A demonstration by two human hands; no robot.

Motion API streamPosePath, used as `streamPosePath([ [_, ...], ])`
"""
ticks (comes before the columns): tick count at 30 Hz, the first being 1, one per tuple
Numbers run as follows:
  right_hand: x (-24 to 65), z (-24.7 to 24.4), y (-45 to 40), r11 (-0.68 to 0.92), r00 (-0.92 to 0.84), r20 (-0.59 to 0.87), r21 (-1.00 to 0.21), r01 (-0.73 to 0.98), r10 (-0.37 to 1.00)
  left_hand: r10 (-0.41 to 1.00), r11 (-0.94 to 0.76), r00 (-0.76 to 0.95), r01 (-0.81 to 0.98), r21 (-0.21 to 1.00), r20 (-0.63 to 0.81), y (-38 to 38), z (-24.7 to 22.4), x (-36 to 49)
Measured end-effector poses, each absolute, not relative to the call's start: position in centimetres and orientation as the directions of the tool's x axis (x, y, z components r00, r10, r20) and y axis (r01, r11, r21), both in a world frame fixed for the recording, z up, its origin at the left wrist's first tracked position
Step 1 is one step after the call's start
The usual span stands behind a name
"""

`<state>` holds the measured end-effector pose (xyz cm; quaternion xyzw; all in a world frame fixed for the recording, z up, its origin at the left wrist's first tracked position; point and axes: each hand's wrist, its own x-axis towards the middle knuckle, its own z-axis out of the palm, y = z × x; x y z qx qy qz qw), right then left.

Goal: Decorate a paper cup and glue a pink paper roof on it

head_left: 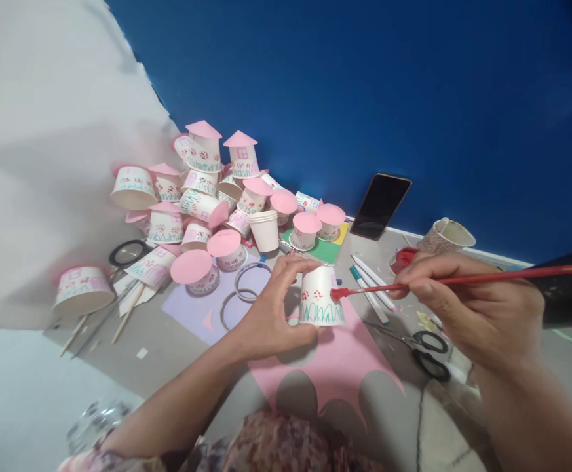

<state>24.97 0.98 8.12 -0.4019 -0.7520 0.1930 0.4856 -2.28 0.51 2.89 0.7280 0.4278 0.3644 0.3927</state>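
Note:
My left hand point(273, 314) grips a white paper cup point(321, 298) upside down, thumb at its rim and fingers at its base. Green zigzag strokes run along the cup's lower edge, with red dabs above them and a bit of pink drawing at the right. Between the fingers of my right hand point(472, 308) is a red-handled paintbrush point(379, 288). Its red-coated bristles meet the right side of the cup. Just behind that hand sits a small container of red paint point(403, 259), partly hidden by the fingers.
Decorated cups with pink paper cone roofs point(204, 147) are piled at the back left. Plain stacked cups point(265, 229) stand beside them. Cut pink paper point(325, 373) lies under my hands. Markers point(371, 288), scissors point(430, 354) and a leaning phone point(381, 205) are to the right.

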Motion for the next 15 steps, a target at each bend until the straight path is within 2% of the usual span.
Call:
streamPosePath([
  [6, 24.95, 7.62, 0.92, 0.567, -0.166, 0.554, -0.708, 0.421, 0.816, 0.905, -0.347, 0.368, 0.346, 0.872, 0.214, 0.47, 2.93, -2.23],
  [15, 24.78, 7.69, 1.09, 0.593, -0.24, 0.547, -0.679, 0.433, 0.802, 0.9, -0.358, 0.374, 0.343, 0.868, 0.224, 0.27, 2.98, -2.13],
])
